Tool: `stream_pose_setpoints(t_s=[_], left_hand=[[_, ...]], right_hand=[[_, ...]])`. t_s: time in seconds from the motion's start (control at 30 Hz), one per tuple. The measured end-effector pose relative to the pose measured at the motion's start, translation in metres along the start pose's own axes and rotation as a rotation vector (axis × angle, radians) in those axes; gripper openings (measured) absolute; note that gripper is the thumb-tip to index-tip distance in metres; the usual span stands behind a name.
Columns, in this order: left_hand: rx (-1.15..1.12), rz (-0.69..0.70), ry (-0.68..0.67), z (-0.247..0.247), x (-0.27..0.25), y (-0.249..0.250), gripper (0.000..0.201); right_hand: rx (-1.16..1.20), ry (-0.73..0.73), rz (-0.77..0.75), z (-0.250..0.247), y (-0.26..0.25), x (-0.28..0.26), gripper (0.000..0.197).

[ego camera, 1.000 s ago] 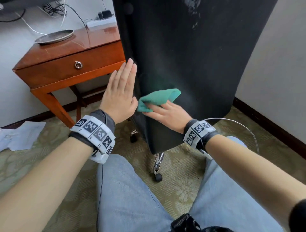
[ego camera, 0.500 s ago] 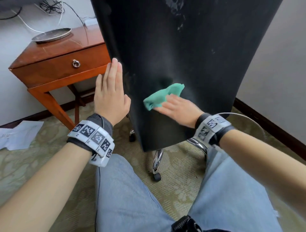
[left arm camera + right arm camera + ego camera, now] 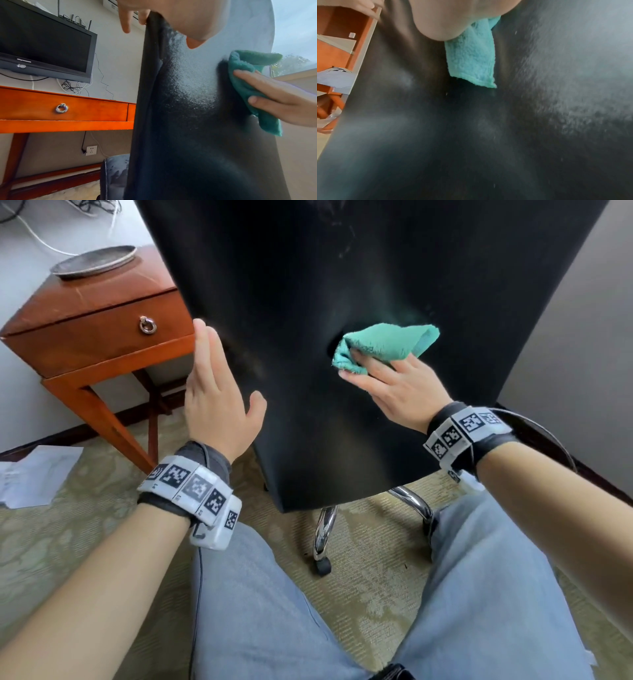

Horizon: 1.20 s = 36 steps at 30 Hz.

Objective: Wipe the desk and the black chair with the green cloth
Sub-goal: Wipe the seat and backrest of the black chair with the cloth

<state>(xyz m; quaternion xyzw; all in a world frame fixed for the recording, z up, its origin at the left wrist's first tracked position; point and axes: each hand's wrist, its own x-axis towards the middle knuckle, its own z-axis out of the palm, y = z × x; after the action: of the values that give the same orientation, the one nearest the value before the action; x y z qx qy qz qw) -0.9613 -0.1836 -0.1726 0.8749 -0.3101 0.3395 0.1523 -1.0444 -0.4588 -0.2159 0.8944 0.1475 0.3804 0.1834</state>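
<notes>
While the black chair (image 3: 342, 313) fills most of the head view with its backrest turned toward the person, it now sits further right against the desk (image 3: 92, 330) than half a second ago, so that less of the desk top shows beside it; the desk itself stands to the left, with a ring-pull drawer and a round metal plate (image 3: 94, 261) on top, and a dark screen (image 3: 42, 40) hangs on the wall above it in the left wrist view; the right hand (image 3: 397, 390) has travelled rightward across the backrest since the earlier frames, its wrist now out past the chair's lower right corner; it lies flat with fingers straight and spread, pressing the green cloth (image 3: 387, 344) against the middle of the backrest, the folded cloth bunched under and beyond the fingertips (image 3: 240, 73); the left hand (image 3: 215, 402) stays at the chair's left edge, upright and open, fingers straight and together, thumb out over the black surface; whether the palm truly presses the edge cannot be told; a sheet of paper (image 3: 37, 474) lies on the carpet at far left.
</notes>
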Motion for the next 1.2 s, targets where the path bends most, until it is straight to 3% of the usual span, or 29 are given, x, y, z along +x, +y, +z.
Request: stream_pose_setpoints(t_s=[0.07, 0.27, 0.33, 0.4, 0.5, 0.57, 0.63, 0.73, 0.8, 0.97, 1.07, 1.2], left_hand=[[-0.051, -0.023, -0.002, 0.003, 0.0, -0.005, 0.084], [-0.173, -0.129, 0.036, 0.014, 0.004, -0.003, 0.087], [-0.23, -0.156, 0.067, 0.017, 0.005, -0.001, 0.086], [-0.277, -0.171, 0.087, 0.019, 0.007, 0.0, 0.086], [-0.271, -0.199, 0.099, 0.018, 0.007, 0.003, 0.086], [-0.206, -0.203, 0.128, 0.02, 0.0, 0.009, 0.081], [-0.163, -0.078, 0.116, 0.029, -0.015, 0.022, 0.071], [-0.278, 0.205, -0.146, 0.043, -0.035, 0.046, 0.056], [-0.409, 0.229, -0.353, 0.044, -0.041, 0.063, 0.054], [-0.813, -0.181, -0.751, 0.036, -0.039, 0.099, 0.039], [-0.933, -0.314, -0.704, 0.033, -0.034, 0.11, 0.03], [-1.062, -0.403, -0.671, 0.03, -0.032, 0.107, 0.067]], right_hand=[[0.059, -0.091, -0.062, 0.01, -0.011, -0.005, 0.058], [0.073, -0.474, -0.448, 0.039, -0.035, -0.047, 0.055], [0.101, -0.525, -0.484, 0.041, -0.043, -0.061, 0.052], [0.164, -0.452, -0.449, 0.039, -0.044, -0.065, 0.051], [0.25, -0.28, -0.281, 0.028, -0.04, -0.063, 0.058], [0.322, -0.201, -0.056, 0.016, -0.04, -0.059, 0.063], [0.444, -0.133, 0.223, 0.003, -0.046, -0.054, 0.067], [0.872, -0.094, 0.679, -0.021, -0.056, -0.043, 0.055], [1.09, -0.133, 0.924, -0.039, -0.059, -0.034, 0.048], [1.278, -0.103, 1.037, -0.068, -0.058, -0.019, 0.036], [1.356, -0.059, 1.076, -0.077, -0.055, -0.015, 0.041], [1.403, -0.096, 1.056, -0.085, -0.047, -0.016, 0.044]])
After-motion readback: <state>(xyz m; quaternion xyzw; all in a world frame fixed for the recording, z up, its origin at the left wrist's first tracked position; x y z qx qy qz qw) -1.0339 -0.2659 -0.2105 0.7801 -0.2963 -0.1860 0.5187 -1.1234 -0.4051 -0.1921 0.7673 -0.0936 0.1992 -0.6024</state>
